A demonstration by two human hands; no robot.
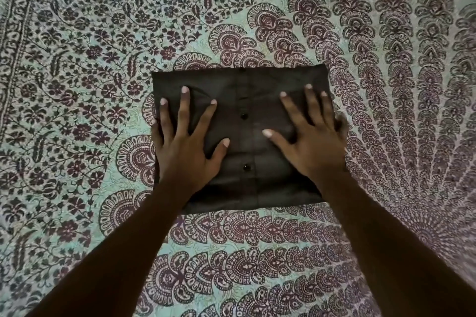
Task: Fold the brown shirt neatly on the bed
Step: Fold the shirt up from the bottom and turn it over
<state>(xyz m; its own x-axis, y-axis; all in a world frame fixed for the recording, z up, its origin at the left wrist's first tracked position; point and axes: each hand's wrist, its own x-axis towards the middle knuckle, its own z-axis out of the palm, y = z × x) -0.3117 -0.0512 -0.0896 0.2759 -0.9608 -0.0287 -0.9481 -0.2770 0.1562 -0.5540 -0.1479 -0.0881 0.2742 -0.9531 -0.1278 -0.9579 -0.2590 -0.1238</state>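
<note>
The brown shirt (244, 85) lies in the middle of the bed as a compact folded rectangle, its button placket running down the centre with dark buttons showing. My left hand (184, 147) lies flat on its left half, fingers spread, palm down. My right hand (313, 141) presses flat on the right half, fingers spread too, its outer edge reaching the shirt's right side. Neither hand grips the cloth. Both forearms come in from the bottom of the view and hide the shirt's lower corners.
The bed is covered by a patterned bedspread (103, 59) in pale green with dark maroon flowers and paisley arcs. A banded border of the print (18, 20) runs along the far left.
</note>
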